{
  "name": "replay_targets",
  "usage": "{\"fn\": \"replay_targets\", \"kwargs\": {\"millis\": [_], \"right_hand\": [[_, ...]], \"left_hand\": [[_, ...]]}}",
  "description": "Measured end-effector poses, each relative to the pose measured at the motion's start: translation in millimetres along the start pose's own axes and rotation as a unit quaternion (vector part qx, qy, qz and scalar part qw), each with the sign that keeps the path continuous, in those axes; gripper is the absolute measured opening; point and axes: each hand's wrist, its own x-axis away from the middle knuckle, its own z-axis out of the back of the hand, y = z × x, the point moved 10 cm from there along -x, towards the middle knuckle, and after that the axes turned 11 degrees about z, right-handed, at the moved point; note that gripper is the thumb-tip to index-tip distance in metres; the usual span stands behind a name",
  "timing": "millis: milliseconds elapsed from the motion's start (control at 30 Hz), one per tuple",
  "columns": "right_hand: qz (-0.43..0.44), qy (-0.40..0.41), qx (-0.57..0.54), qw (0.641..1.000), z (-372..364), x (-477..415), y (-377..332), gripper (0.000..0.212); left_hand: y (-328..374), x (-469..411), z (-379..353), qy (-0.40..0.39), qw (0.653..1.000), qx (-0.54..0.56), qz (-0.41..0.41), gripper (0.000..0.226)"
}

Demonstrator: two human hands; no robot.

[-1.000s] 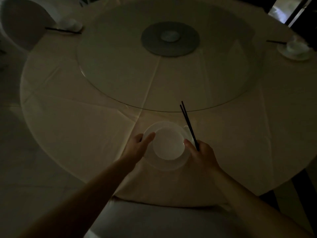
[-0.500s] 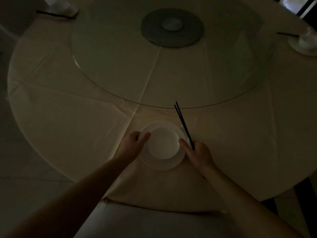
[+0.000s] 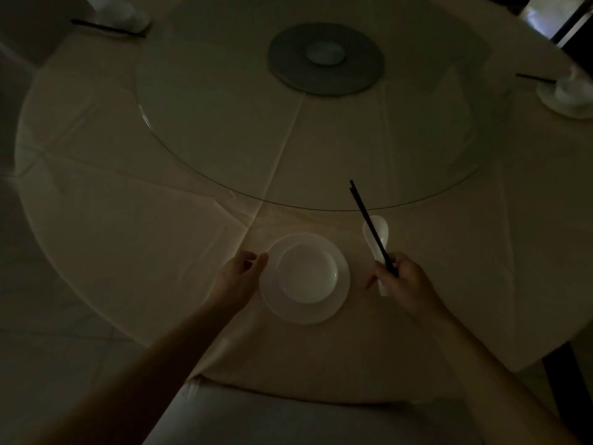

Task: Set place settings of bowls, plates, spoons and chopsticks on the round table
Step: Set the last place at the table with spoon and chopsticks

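— What were your hands holding at that moment?

— My right hand (image 3: 406, 277) was closed around two thin black chopsticks (image 3: 365, 216) and one white ceramic spoon (image 3: 378, 232) together. The fingers were curled tight on the handles. Both things pointed away from me and a little to the left, to the right of the plate. The chopstick tips showed in front of the near edge of the round glass turntable (image 3: 224, 123).

— And the left one?

— My left hand (image 3: 240, 274) held nothing. Its fingers were loosely curled, and the thumb lay at the left rim of the round white plate (image 3: 305, 316). I cannot tell if it touched.

— Where was the bowl?

— One round white bowl (image 3: 308, 274) sat in the middle of that plate, on the round table (image 3: 128, 236) with the cream cloth, near the edge in front of me.

— Any writing on the dishes?

— The room was too dim to tell.

— How many settings did you count?

— Three. Mine, then one at the far left with white dishes (image 3: 123, 14) and dark chopsticks (image 3: 106, 27), and one at the far right with a small white bowl (image 3: 574, 86) on a saucer (image 3: 558, 106), beside a dark pair (image 3: 534, 78). One grey disc (image 3: 288, 69) lay in the middle of the glass.
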Motion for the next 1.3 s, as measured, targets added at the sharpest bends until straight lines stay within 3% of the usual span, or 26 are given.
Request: {"fn": "replay_targets", "kwargs": {"millis": [100,300,433,700,967,1100,1167,1233,1300], "right_hand": [[0.024,-0.019,-0.011,0.999,3,-4,-21,0.027],[0.005,-0.091,-0.003,0.996,-20,-18,-25,0.042],[-0.016,-0.131,0.007,0.991,-42,-20,-17,0.035],[-0.034,-0.146,0.028,0.988,-50,-29,-13,0.038],[-0.044,-0.179,0.093,0.978,-52,-34,-14,0.044],[-0.079,-0.156,0.109,0.978,-31,-21,-10,0.064],[-0.117,-0.091,0.074,0.986,-7,-12,-2,0.064],[-0.123,-0.028,-0.031,0.991,14,-2,4,0.054],[-0.109,-0.001,-0.184,0.977,16,12,1,0.04]], "left_hand": [[-14,2,-1,-0.013,1.0,-0.012,-0.005,0.024],[-23,8,-7,-0.019,0.999,-0.031,-0.008,0.019],[-21,14,-5,-0.018,0.998,-0.048,-0.022,0.01],[-17,24,2,-0.029,0.998,-0.04,-0.039,0.022],[-19,32,13,-0.013,1.0,0.014,-0.001,0.025],[-16,41,32,0.015,0.999,0.035,0.021,0.014],[-3,49,56,0.082,0.996,0.029,-0.005,0.022],[21,66,67,0.115,0.992,0.008,-0.058,0.028],[45,88,43,0.034,0.995,-0.014,-0.097,0.028]]}}
